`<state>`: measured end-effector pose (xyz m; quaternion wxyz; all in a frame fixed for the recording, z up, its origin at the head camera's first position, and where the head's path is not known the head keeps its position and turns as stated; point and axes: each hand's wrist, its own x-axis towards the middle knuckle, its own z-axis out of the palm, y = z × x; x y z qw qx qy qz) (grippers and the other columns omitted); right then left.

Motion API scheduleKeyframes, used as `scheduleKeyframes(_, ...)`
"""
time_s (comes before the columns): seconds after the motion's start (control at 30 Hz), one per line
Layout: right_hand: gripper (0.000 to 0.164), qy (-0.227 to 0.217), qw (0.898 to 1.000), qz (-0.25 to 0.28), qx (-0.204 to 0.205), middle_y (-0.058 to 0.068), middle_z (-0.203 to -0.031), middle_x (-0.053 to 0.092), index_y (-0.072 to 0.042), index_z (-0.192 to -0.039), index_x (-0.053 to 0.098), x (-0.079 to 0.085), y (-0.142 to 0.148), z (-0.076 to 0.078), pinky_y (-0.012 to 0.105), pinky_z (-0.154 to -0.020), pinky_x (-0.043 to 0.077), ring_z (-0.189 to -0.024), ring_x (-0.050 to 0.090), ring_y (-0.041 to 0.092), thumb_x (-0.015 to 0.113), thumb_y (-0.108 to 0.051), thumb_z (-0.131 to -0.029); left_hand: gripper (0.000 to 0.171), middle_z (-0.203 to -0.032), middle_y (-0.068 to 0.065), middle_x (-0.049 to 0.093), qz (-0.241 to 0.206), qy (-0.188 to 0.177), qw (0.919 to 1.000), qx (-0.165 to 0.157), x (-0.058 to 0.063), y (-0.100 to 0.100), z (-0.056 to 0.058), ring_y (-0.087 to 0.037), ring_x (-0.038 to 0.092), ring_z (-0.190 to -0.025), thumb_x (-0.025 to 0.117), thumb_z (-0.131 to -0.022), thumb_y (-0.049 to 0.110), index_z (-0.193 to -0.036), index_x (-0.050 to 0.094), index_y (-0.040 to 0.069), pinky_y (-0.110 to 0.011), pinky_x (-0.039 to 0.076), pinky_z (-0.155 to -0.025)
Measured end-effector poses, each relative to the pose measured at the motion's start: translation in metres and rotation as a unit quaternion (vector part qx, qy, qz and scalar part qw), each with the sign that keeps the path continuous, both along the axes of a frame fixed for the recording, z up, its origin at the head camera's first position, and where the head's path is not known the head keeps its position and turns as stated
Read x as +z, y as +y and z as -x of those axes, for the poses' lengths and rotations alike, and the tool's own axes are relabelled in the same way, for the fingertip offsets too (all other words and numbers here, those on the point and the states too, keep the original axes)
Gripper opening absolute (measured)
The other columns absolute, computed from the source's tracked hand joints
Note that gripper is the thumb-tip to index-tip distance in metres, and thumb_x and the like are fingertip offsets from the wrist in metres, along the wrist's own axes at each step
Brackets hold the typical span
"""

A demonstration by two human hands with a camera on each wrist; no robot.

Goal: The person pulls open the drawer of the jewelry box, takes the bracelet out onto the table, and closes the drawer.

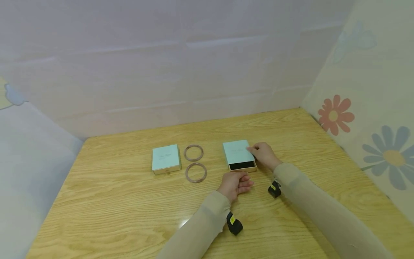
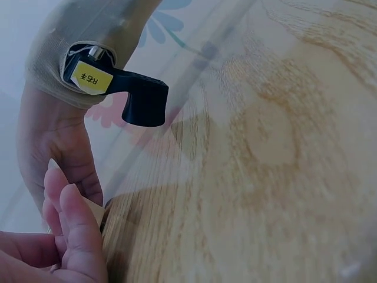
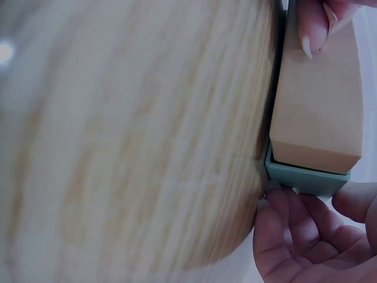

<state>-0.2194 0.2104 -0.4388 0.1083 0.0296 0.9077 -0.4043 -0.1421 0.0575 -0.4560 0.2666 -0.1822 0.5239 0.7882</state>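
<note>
A mint-green drawer box [image 1: 237, 151] lies on the table with its tan drawer [image 3: 318, 106] partly slid out toward me, showing a black inside. My right hand [image 1: 265, 154] grips the mint sleeve by its right side, thumb on top. At the drawer's front, my left hand [image 1: 237, 185] pinches a small tan pull tab [image 3: 331, 15] between thumb and finger; its other fingers are loosely bent. Two brownish-purple bangles, a far one [image 1: 193, 145] and a near one [image 1: 196, 181], lie flat to the left of this box.
A second mint-green box [image 1: 165, 156], closed, sits left of the bangles. The wooden table [image 1: 129, 208] meets a pale covered wall [image 1: 194, 79] behind and a flower-patterned one [image 1: 381, 108] at right. Black wrist mounts [image 1: 234, 225] hang from both sleeves.
</note>
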Motion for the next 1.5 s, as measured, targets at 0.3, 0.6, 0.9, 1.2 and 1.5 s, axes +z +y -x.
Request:
scheduleKeyframes(0.3, 0.031, 0.006, 1.0, 0.005, -0.002, 0.003, -0.071, 0.048, 0.006, -0.09, 0.062, -0.002, 0.001, 0.001, 0.029, -0.061, 0.038, -0.069, 0.044, 0.018, 0.051, -0.019, -0.103, 0.02, -0.076, -0.002, 0.065, -0.001, -0.003, 1.0, 0.002, -0.002, 0.001, 0.004, -0.011, 0.066, -0.061, 0.053, -0.099, 0.005, -0.113, 0.061, -0.005, -0.022, 0.054, -0.055)
scheduleKeyframes(0.6, 0.031, 0.008, 1.0, 0.012, 0.001, 0.003, -0.069, 0.047, 0.006, -0.091, 0.063, -0.002, 0.001, 0.001, 0.03, -0.06, 0.037, -0.066, 0.043, 0.017, 0.051, -0.019, -0.103, 0.018, -0.074, -0.002, 0.064, -0.004, -0.002, 1.0, 0.005, 0.0, 0.001, 0.006, -0.01, 0.065, -0.06, 0.051, -0.1, 0.004, -0.11, 0.062, -0.005, -0.022, 0.054, -0.055)
scheduleKeyframes(0.9, 0.031, 0.002, 1.0, 0.007, 0.003, 0.004, -0.074, 0.051, 0.007, -0.095, 0.063, 0.0, -0.001, 0.001, 0.03, -0.063, 0.038, -0.072, 0.045, 0.019, 0.05, -0.019, -0.103, 0.017, -0.075, -0.002, 0.064, 0.018, 0.003, 0.9998, 0.009, 0.001, -0.001, 0.009, -0.011, 0.065, -0.06, 0.051, -0.1, 0.005, -0.107, 0.064, -0.003, -0.024, 0.053, -0.054)
scheduleKeyframes(1.2, 0.029, 0.015, 0.999, -0.006, 0.028, 0.004, -0.067, 0.046, 0.003, -0.082, 0.058, 0.004, 0.0, 0.001, 0.03, -0.059, 0.037, -0.064, 0.043, 0.017, 0.05, -0.016, -0.103, 0.019, -0.075, -0.002, 0.064, 0.011, -0.001, 0.9999, -0.001, 0.003, -0.003, 0.013, -0.013, 0.066, -0.064, 0.049, -0.101, 0.004, -0.108, 0.065, -0.004, -0.025, 0.054, -0.057)
scheduleKeyframes(1.5, 0.028, 0.016, 0.999, 0.0, 0.034, 0.003, -0.066, 0.046, 0.003, -0.082, 0.058, 0.006, 0.0, 0.001, 0.03, -0.059, 0.037, -0.063, 0.043, 0.017, 0.051, -0.014, -0.102, 0.02, -0.072, -0.001, 0.064, 0.01, -0.011, 0.9999, -0.002, 0.003, -0.004, 0.019, -0.013, 0.067, -0.065, 0.05, -0.101, 0.005, -0.109, 0.065, -0.004, -0.024, 0.054, -0.057)
